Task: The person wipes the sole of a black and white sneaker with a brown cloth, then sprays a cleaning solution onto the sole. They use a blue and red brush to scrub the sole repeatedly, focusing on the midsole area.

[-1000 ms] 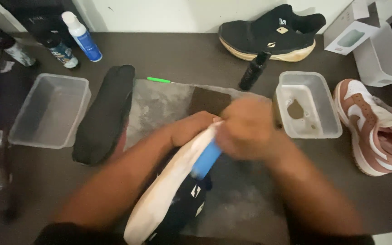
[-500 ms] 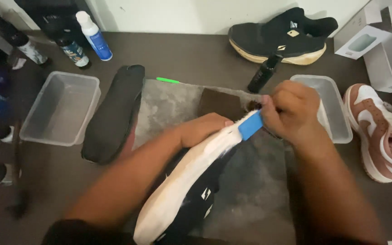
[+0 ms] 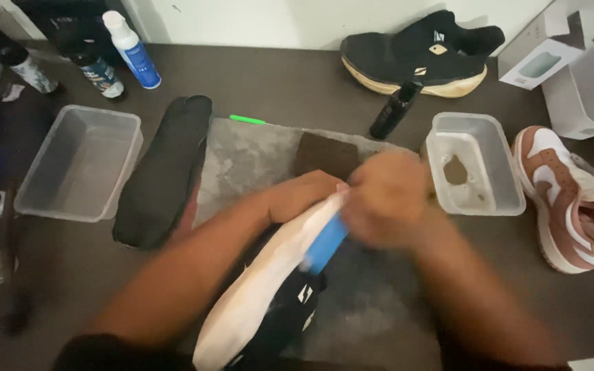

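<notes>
Left hand [image 3: 304,196] steadies black sneaker [image 3: 269,302]; right hand [image 3: 386,199] (blurred) grips blue brush [image 3: 324,244]

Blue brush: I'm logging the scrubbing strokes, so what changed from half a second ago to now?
The right hand pulled the blue brush back from the shoe's toe end, down along the pale sole toward the person; its motion is blurred. The left hand still grips the black shoe at the toe. The tubs, insoles and other shoes kept their places.
</notes>
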